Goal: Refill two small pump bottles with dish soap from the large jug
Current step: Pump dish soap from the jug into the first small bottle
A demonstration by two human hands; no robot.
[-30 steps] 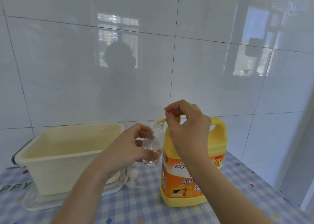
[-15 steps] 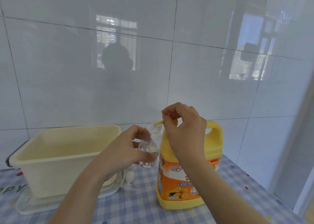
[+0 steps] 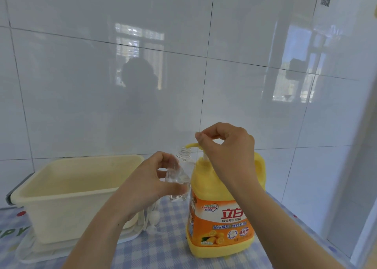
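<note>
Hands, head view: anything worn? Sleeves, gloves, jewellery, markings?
Nothing worn shows. The left hand and right hand are bare, with no gloves or rings visible. The left forearm and right forearm are bare down to the frame's bottom edge, with no sleeve, watch or band in view. There are no cables or printed markings.
</note>
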